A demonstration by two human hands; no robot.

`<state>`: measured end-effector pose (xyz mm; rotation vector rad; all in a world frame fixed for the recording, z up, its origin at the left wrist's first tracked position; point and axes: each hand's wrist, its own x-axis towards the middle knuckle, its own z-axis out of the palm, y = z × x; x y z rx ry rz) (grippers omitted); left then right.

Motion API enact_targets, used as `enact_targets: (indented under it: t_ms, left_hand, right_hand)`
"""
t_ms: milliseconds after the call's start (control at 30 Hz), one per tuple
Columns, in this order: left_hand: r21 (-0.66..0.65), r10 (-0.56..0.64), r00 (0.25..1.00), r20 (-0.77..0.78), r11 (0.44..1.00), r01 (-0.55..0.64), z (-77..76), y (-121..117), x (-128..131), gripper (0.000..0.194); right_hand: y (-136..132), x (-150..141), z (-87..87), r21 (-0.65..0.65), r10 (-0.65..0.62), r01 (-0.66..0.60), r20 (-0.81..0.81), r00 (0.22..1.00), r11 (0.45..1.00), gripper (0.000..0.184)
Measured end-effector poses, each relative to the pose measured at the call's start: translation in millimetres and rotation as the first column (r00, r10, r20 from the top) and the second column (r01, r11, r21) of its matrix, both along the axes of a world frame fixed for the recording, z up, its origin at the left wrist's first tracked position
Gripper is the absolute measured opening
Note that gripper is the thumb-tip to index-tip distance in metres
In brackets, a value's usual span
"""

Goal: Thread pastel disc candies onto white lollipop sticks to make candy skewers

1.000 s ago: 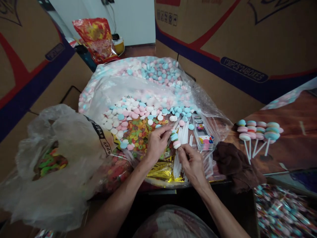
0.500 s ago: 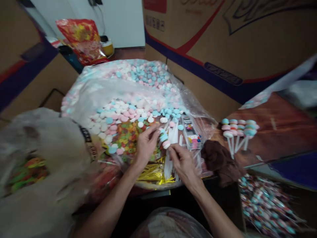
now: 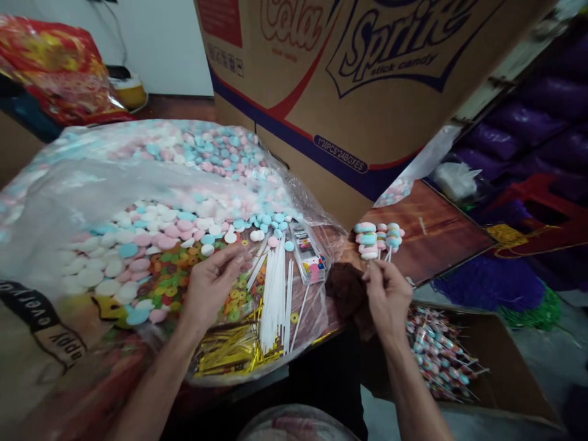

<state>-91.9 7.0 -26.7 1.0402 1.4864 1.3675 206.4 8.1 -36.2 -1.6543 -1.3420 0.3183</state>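
Note:
My right hand (image 3: 387,294) is pinched on the stick of a candy skewer (image 3: 368,240), a stack of pink, white and blue marshmallow discs, held beside several finished skewers (image 3: 390,236) lying on the brown table. My left hand (image 3: 212,283) rests with fingers loosely spread over small coloured ring candies (image 3: 181,275) in a large clear plastic bag (image 3: 151,184) full of pink, blue and white marshmallow discs. A bundle of white sticks (image 3: 275,291) lies between my hands.
A big cardboard box (image 3: 349,79) printed "stick candy" stands behind the table. A brown cloth (image 3: 345,285) lies by my right hand. A carton of wrapped skewers (image 3: 436,355) sits lower right. Gold wrappers (image 3: 229,355) and a small colourful pack (image 3: 307,252) lie near the sticks.
My right hand has carried the candy skewer away from my left hand, rightward to the finished skewers. My left hand stays over the ring candies. The view has swung to the right.

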Motion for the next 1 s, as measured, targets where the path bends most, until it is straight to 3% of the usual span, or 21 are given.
enact_targets:
  t_ms: [67,167,300,367,467,500,567,633,733,833,900,1000]
  left_hand:
    - [0.0,-0.003,0.999,-0.039,1.0,0.003,-1.9,-0.5,-4.4,0.05]
    - [0.004,-0.007,0.989,-0.146,1.0,0.008,-8.0,-2.0,-13.7,0.046]
    - [-0.026,0.033,0.951,-0.309,0.999,-0.043,-14.2,-6.5,-29.0,0.044]
    - [-0.032,0.028,0.922,-0.385,0.999,-0.043,-11.9,-7.7,-33.4,0.04]
    - [-0.021,-0.015,0.846,-0.533,1.0,0.004,-2.1,-1.5,-31.5,0.033]
    - [-0.01,-0.028,0.806,-0.591,1.0,0.028,1.6,3.7,-28.7,0.031]
    - [0.03,-0.025,0.699,-0.715,0.997,0.067,7.3,18.6,-21.2,0.027]
    - [0.052,-0.016,0.594,-0.804,0.994,0.098,9.0,36.8,-12.9,0.029]
    - [-0.002,-0.083,0.464,-0.882,0.985,0.172,4.1,61.1,-3.5,0.031]
    - [-0.117,-0.21,0.35,-0.913,0.956,0.269,-5.0,73.7,-1.0,0.037]
    - [-0.155,-0.25,0.321,-0.913,0.944,0.292,-10.1,75.6,-2.1,0.039]
    - [-0.133,-0.227,0.348,-0.909,0.952,0.275,-13.7,73.8,-4.3,0.035]
  right_hand:
    - [17.6,17.5,-0.5,-0.077,-0.087,0.096,0.117,0.989,0.992,0.033]
    - [40.7,34.4,-0.6,-0.191,-0.217,0.307,0.384,0.897,0.932,0.034]
    - [52.3,48.7,-3.8,-0.287,-0.234,0.418,0.507,0.83,0.862,0.034]
    - [49.3,49.8,-6.4,-0.203,-0.277,0.455,0.561,0.78,0.867,0.032]
    - [36.2,32.3,-7.2,0.077,-0.366,0.399,0.583,0.726,0.914,0.035]
    - [30.1,20.5,-6.4,0.14,-0.339,0.32,0.58,0.741,0.937,0.033]
    - [16.1,-9.4,-4.4,0.1,-0.033,-0.03,0.575,0.818,0.995,0.029]
    - [1.0,-41.8,-3.4,-0.018,0.264,-0.306,0.555,0.789,0.952,0.027]
    - [-19.6,-80.0,-4.9,-0.145,0.37,-0.367,0.637,0.676,0.919,0.022]
    - [-33.6,-99.5,-6.8,-0.283,0.412,-0.302,0.693,0.592,0.91,0.014]
    - [-38.6,-106.1,-6.6,-0.343,0.431,-0.261,0.702,0.567,0.902,0.014]
    - [-40.3,-113.3,-4.5,-0.387,0.45,-0.237,0.68,0.579,0.891,0.014]
